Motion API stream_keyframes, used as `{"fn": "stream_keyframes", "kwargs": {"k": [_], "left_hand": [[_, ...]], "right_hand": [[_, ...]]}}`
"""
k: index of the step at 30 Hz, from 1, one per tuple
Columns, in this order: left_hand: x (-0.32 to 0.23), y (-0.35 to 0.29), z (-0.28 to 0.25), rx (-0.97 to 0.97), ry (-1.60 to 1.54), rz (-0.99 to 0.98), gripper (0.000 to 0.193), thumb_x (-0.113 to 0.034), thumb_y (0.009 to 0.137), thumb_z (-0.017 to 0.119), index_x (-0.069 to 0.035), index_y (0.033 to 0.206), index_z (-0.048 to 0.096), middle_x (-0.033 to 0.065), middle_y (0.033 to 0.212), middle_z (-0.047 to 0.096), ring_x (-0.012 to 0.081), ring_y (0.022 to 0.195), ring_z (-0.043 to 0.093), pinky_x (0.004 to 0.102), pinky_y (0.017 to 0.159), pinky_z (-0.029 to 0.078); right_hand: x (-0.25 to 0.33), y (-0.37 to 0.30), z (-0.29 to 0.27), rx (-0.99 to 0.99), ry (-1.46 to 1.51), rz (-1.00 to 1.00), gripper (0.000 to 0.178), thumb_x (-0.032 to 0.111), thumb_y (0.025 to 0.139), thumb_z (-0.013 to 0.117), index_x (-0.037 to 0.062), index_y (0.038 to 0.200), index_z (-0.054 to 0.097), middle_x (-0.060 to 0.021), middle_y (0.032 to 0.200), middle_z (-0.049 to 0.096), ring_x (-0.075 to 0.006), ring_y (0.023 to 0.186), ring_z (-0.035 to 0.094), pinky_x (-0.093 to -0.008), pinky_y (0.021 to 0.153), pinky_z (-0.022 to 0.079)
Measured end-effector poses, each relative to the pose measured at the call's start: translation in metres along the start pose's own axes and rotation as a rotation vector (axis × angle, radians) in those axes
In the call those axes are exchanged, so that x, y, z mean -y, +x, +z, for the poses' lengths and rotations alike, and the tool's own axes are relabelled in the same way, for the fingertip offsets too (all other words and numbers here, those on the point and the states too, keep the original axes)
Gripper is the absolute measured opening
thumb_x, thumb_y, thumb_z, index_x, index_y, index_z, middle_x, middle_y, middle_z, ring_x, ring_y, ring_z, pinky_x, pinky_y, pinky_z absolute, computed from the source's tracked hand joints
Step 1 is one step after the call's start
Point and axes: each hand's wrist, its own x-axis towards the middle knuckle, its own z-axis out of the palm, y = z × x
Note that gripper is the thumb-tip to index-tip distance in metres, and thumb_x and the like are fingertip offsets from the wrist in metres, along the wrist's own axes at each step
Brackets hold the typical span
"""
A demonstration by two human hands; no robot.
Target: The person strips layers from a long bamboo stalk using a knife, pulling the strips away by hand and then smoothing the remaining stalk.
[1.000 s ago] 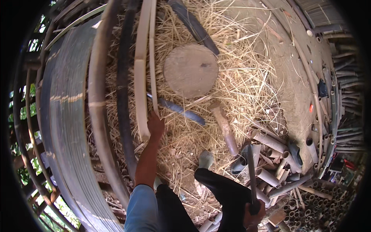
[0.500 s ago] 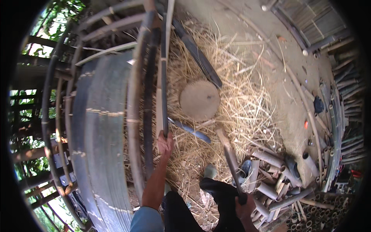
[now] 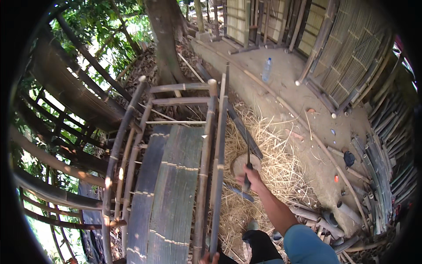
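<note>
My right hand (image 3: 251,177) is wrapped round the dark handle of a machete (image 3: 248,152), its narrow blade pointing away from me. Hand and tool are above a round wooden chopping block (image 3: 238,163), covering part of its top; whether the blade touches the wood I cannot tell. At the lower edge, my left hand (image 3: 208,258) is partly cut off, with its fingers closed on the near end of a long bamboo strip (image 3: 218,163). That strip runs away from me alongside a bamboo bench (image 3: 178,185).
Pale bamboo shavings (image 3: 281,167) surround the block. A dark bamboo length (image 3: 239,125) lies behind it. Cut bamboo pieces (image 3: 307,213) are heaped at right, and a long pole (image 3: 281,101) crosses the ground. A plastic bottle (image 3: 267,69) stands farther off, near bamboo panels (image 3: 351,53).
My right hand has brought the machete from low at the right up and forward over the block. The view has tilted up, and my left hand now shows at the lower edge, still holding the strip.
</note>
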Motion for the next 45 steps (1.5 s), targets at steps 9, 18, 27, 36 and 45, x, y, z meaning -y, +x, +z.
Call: {"fn": "stream_keyframes", "kwargs": {"k": [9,18,27,36,45], "left_hand": [[0.012,-0.034,-0.08,0.344,-0.024,-0.32,0.032,-0.036,0.092,0.069,-0.004,0.096,0.068,0.0116,0.08,0.064,0.0238,0.065,0.058,0.0426,0.057,0.046],[0.066,0.278,-0.154,0.165,-0.046,0.107,0.082,-0.046,0.077,0.081,0.003,0.136,0.053,0.0294,0.126,0.063,0.0447,0.117,0.061,0.05,0.098,0.051],[-0.15,0.506,-0.366,-0.292,-1.151,0.26,0.056,-0.049,0.098,0.056,0.001,0.121,0.047,0.0149,0.088,0.062,0.0203,0.074,0.061,0.0344,0.06,0.048],[-0.025,0.437,-0.246,0.066,-0.848,-0.002,0.053,-0.047,0.104,0.048,0.0,0.111,0.07,0.0082,0.093,0.071,0.0174,0.09,0.064,0.0374,0.083,0.05],[-0.011,0.409,-0.203,0.062,-0.925,0.008,0.019,-0.018,0.091,0.075,-0.007,0.082,0.063,-0.0036,0.073,0.058,0.0037,0.067,0.048,0.0234,0.06,0.04]], "right_hand": [[0.082,-0.137,0.16,0.239,-0.127,-0.385,0.038,0.021,0.089,0.077,-0.0002,0.114,0.057,-0.009,0.08,0.068,-0.0196,0.061,0.065,-0.0371,0.058,0.057],[-0.022,-0.252,0.174,-0.281,-0.503,-0.962,0.052,0.021,0.079,0.084,0.0014,0.11,0.047,-0.009,0.081,0.063,-0.02,0.072,0.063,-0.0355,0.066,0.051],[-0.178,-0.276,0.117,-0.37,-0.676,-0.871,0.063,0.029,0.071,0.089,0.002,0.112,0.051,-0.0151,0.084,0.062,-0.034,0.076,0.063,-0.0423,0.072,0.051],[-0.133,-0.36,0.074,-0.064,-0.69,-0.508,0.05,0.029,0.084,0.082,0.0004,0.119,0.058,-0.0126,0.089,0.067,-0.0249,0.086,0.067,-0.0378,0.074,0.053],[-0.101,-0.419,0.086,-0.057,-0.735,-0.736,0.042,0.02,0.089,0.078,0.0017,0.121,0.057,-0.0028,0.085,0.062,-0.0069,0.061,0.054,-0.0239,0.053,0.044]]}}
